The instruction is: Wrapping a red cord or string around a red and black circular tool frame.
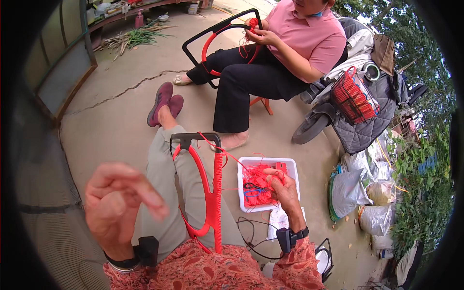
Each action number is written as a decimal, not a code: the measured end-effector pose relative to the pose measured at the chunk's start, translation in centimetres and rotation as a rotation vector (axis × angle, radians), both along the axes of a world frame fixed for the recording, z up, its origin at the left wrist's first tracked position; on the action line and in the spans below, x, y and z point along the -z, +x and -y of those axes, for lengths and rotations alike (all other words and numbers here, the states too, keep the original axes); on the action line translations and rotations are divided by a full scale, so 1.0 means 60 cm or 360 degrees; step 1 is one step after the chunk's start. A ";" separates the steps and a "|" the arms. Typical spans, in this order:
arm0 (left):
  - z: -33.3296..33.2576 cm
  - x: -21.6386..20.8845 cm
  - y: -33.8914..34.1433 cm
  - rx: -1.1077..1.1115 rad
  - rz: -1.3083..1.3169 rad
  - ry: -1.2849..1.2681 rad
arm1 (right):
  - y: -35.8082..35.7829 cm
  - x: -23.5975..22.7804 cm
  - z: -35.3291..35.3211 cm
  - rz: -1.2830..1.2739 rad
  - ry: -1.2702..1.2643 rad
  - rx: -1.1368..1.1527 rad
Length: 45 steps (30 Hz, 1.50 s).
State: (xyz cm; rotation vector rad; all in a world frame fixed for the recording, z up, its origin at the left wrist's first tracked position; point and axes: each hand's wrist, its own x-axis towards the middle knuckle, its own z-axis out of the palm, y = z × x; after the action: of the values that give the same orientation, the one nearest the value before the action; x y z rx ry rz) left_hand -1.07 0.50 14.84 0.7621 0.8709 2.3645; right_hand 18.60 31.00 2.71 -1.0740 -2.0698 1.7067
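A black frame [217,193] stands on my lap, its right bar wound tightly with red cord and a red-wrapped curved ring inside it. The top bar is still bare black. From the upper right corner a red cord [233,157] runs to my right hand [285,191], whose fingers pinch it above a white tray [240,169]. In that tray lie tangled red cord [261,195] and scissors [252,190] with blue handles. Left of the frame, my left hand [118,200] is raised, touching nothing visible; its index finger reaches out and the others bend.
Opposite me a seated person [309,43] handles red cord on a similar black frame [193,46]. A covered scooter with a red-filled basket [355,99] stands at the right, near several pale sacks [348,193]. A black cable [251,237] lies by the tray.
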 end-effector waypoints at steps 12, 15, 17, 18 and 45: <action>-0.167 0.140 0.004 0.0118 0.0270 -0.0775 | -0.169 -0.087 0.094 -0.0388 -0.0462 -0.0376; -0.175 0.141 -0.004 0.0307 0.0525 -0.0693 | -0.153 -0.083 0.093 -0.0461 -0.0645 -0.0328; -0.178 0.146 -0.008 0.0351 0.0617 -0.0669 | -0.111 -0.055 0.080 -0.0295 -0.0842 -0.0525; -0.178 0.146 -0.009 0.0422 0.0702 -0.0639 | -0.083 -0.042 0.073 -0.0211 -0.0796 -0.0659; -0.201 0.172 0.007 0.0530 0.0833 -0.0444 | -0.169 -0.130 0.073 -0.0364 -0.0335 -0.0334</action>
State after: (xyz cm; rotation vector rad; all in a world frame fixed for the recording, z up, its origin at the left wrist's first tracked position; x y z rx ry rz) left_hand -0.64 12.59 4.49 0.1419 0.7508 1.9505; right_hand 8.44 26.63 10.48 -0.6920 -1.9490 2.0789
